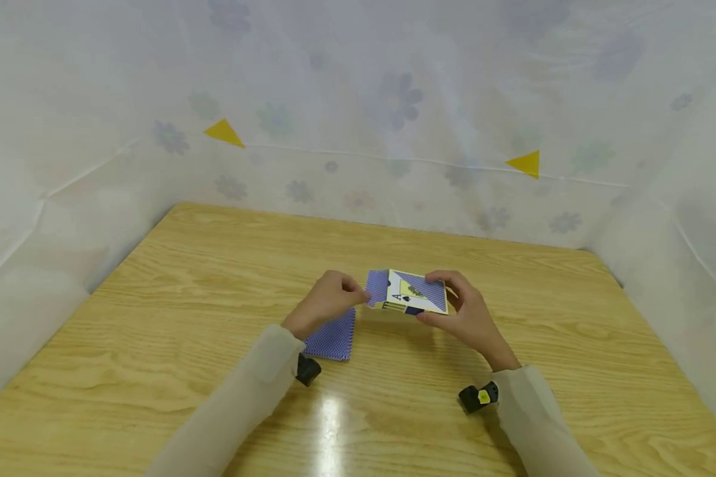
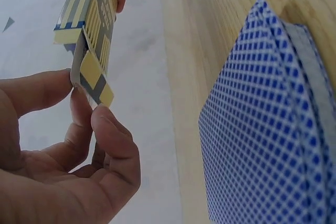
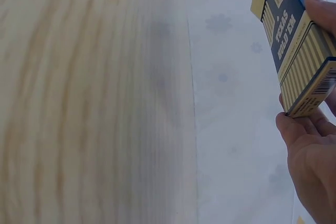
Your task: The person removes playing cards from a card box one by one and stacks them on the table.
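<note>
A card box [image 1: 419, 291], with an ace of spades design and "Texas Hold'em" lettering on its side, is held above the table. My right hand [image 1: 467, 319] grips it by its right end, thumb on the near side and fingers on the far side. At its left end the lid flap [image 2: 94, 74] stands folded out, and my left hand [image 1: 329, 298] pinches this flap between thumb and fingers. Below the left hand a squared deck of playing cards [image 1: 332, 336] lies on the table, its blue checkered back upward. The left forearm partly covers the deck in the head view.
The wooden table [image 1: 215, 265] reaches back to a pale flower-patterned curtain [image 1: 346, 99], which also hangs at both sides. Two yellow triangles [image 1: 525, 164] stick to the curtain. Each wrist carries a small black camera [image 1: 478, 397].
</note>
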Demonstrator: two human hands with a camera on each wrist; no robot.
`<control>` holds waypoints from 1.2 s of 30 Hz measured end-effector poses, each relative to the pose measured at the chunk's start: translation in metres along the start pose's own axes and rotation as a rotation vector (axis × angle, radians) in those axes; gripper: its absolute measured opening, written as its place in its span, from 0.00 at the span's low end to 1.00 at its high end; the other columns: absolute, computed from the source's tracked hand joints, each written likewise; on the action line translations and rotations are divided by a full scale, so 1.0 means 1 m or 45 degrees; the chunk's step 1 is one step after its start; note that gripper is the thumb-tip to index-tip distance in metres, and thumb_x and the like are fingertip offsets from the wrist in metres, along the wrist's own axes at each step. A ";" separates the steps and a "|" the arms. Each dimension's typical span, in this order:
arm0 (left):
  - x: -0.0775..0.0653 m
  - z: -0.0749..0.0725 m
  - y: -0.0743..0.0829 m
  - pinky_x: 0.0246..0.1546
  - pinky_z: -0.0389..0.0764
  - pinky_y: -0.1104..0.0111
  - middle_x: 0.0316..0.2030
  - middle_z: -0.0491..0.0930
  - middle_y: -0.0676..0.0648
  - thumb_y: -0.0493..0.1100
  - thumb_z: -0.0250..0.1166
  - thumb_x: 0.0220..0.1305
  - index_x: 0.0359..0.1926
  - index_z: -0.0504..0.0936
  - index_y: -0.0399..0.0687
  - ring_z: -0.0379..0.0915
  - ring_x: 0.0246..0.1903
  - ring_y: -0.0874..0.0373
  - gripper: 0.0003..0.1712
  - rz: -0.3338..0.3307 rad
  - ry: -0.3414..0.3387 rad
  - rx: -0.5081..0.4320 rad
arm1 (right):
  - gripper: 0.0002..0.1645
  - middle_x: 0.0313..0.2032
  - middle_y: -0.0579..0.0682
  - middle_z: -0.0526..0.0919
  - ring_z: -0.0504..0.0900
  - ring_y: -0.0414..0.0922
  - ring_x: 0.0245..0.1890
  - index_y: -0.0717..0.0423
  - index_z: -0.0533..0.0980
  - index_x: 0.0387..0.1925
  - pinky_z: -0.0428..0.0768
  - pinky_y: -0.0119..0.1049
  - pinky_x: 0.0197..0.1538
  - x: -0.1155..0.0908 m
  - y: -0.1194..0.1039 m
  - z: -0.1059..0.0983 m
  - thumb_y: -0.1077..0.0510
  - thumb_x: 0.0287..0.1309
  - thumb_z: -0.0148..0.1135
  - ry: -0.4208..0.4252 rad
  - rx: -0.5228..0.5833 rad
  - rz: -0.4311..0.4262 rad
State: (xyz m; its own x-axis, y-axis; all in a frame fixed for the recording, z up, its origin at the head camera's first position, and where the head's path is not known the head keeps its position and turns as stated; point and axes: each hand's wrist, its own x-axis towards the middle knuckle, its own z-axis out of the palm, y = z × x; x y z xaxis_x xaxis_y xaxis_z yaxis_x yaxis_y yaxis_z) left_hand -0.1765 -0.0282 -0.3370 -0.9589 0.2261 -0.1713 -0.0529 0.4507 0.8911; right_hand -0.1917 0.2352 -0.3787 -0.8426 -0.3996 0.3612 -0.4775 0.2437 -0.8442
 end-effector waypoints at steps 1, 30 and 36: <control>0.000 -0.002 -0.001 0.31 0.68 0.68 0.39 0.81 0.43 0.43 0.61 0.65 0.29 0.80 0.40 0.65 0.29 0.60 0.11 -0.011 0.011 -0.007 | 0.35 0.58 0.61 0.68 0.68 0.35 0.56 0.61 0.69 0.56 0.69 0.19 0.55 0.000 0.000 0.000 0.71 0.44 0.72 -0.001 0.001 -0.002; -0.007 -0.043 -0.029 0.30 0.80 0.69 0.27 0.80 0.45 0.35 0.54 0.69 0.47 0.77 0.26 0.76 0.23 0.62 0.14 -0.122 0.202 -0.288 | 0.34 0.58 0.63 0.67 0.69 0.36 0.54 0.61 0.69 0.56 0.70 0.19 0.54 0.000 0.000 0.000 0.71 0.45 0.71 0.000 0.002 0.006; -0.006 -0.047 -0.032 0.33 0.82 0.66 0.28 0.80 0.43 0.34 0.54 0.69 0.46 0.78 0.25 0.77 0.25 0.61 0.13 -0.102 0.240 -0.249 | 0.34 0.58 0.65 0.67 0.69 0.35 0.55 0.61 0.69 0.56 0.70 0.19 0.54 0.000 0.001 0.001 0.71 0.45 0.71 -0.001 0.005 0.001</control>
State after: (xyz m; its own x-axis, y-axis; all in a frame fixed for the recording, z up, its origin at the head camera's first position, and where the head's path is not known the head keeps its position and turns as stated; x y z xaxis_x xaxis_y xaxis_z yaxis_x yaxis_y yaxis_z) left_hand -0.1823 -0.0848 -0.3449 -0.9835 0.0234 -0.1792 -0.1655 0.2817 0.9451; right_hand -0.1914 0.2350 -0.3795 -0.8427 -0.4002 0.3602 -0.4759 0.2406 -0.8460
